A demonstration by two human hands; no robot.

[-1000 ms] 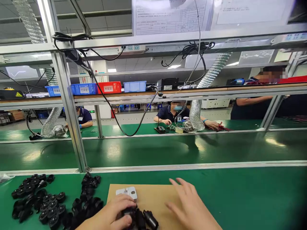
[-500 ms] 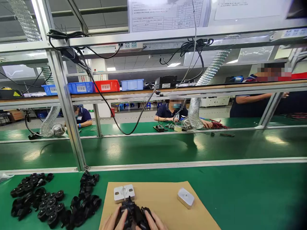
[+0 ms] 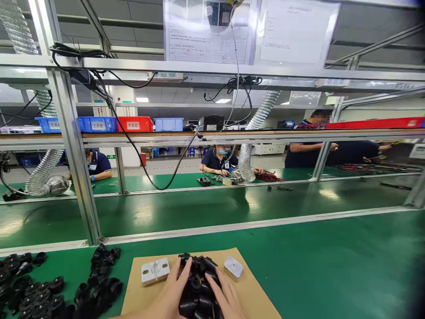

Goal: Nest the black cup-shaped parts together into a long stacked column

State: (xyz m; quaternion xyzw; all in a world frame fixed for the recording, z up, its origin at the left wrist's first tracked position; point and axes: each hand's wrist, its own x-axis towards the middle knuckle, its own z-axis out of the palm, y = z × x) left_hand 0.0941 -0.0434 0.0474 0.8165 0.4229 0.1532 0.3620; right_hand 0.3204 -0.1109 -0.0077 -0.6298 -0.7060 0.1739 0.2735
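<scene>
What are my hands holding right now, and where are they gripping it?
Both hands cup a heap of black plastic parts on the cardboard sheet: left hand on its left side, right hand on its right.

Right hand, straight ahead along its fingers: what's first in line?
The right hand points forward and slightly left, fingertips on the cluster of black parts. So it likely meets those first; the small white block sits just right of that line.

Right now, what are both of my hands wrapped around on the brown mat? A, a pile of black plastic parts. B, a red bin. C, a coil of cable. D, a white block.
A: the left hand and right hand cup a pile of black plastic parts on the brown mat, while the white blocks lie untouched on either side.
</scene>
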